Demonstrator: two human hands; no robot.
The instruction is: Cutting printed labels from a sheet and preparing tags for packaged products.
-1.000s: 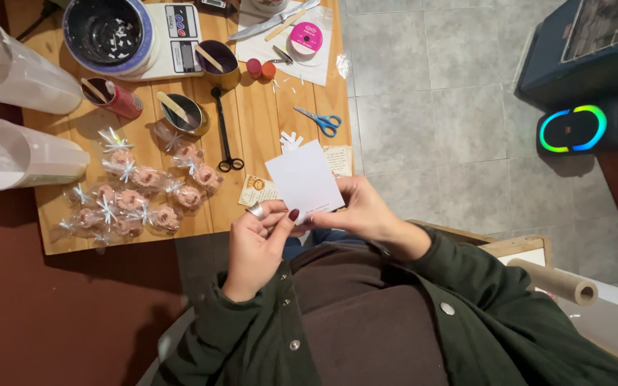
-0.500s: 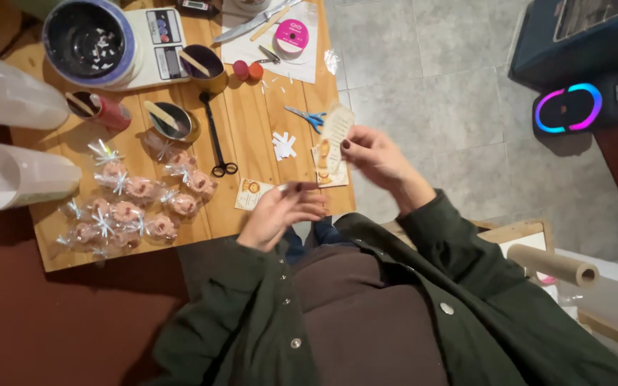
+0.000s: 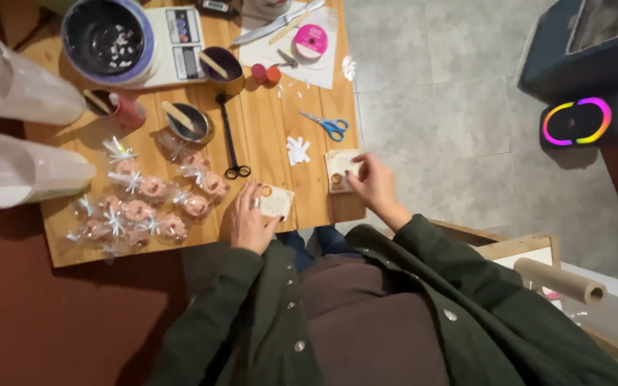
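Wooden plank surface (image 3: 266,129), bearing wrapped pink sweets (image 3: 148,207), black long-handled scissors (image 3: 230,136), blue scissors (image 3: 327,125), kitchen scale (image 3: 180,43) under a dark bowl (image 3: 109,36), pink ribbon spool (image 3: 310,41), small cards (image 3: 341,170), white paper scraps (image 3: 297,150).

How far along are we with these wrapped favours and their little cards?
Done: a cluster of pink treats wrapped in clear cellophane with silvery bows lies on the wooden table. In hand: the left hand rests on one small printed card, while the right hand touches a small stack of cards at the table edge. Left: no wrapped treat visibly carries a card yet.
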